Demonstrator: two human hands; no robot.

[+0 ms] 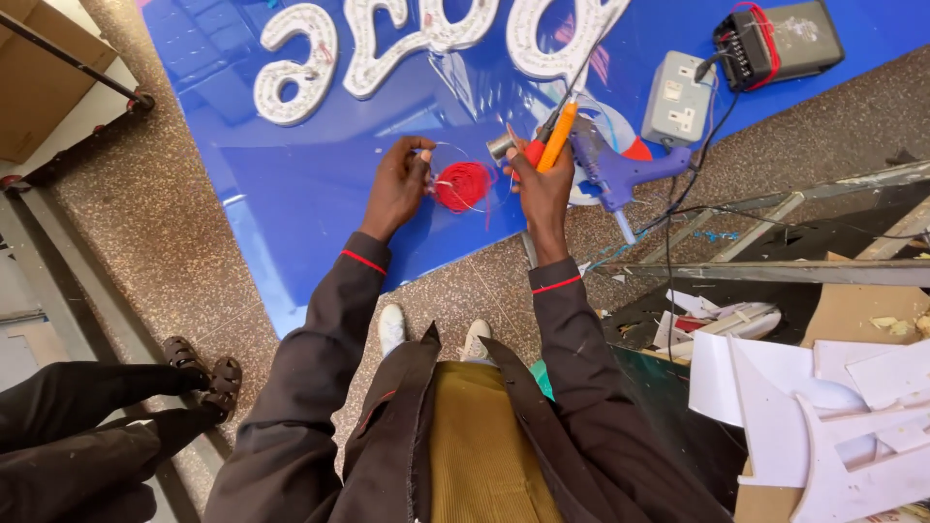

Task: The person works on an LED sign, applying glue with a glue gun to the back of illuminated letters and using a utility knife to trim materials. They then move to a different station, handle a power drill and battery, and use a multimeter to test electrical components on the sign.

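Left hand (395,189): fingers pinched on thin wire beside the red coil (462,186).
Right hand (542,189): fist closed around an orange-handled tool (559,136) and a solder spool (500,147).
Tool axis: long axis tilted, tip pointing up-right, over the blue sign (291,184).
Nearby: glue gun (615,172), socket box (678,99).

Red wire coil (462,186), orange-handled tool (557,138), blue sign panel (310,174), white letters (291,63).

Lying flat on the speckled floor (174,232): a large glossy blue sign panel (310,184), bearing raised white cursive letters (387,48) along its far edge. At the upper left corner, a plain brown cardboard box (34,87).
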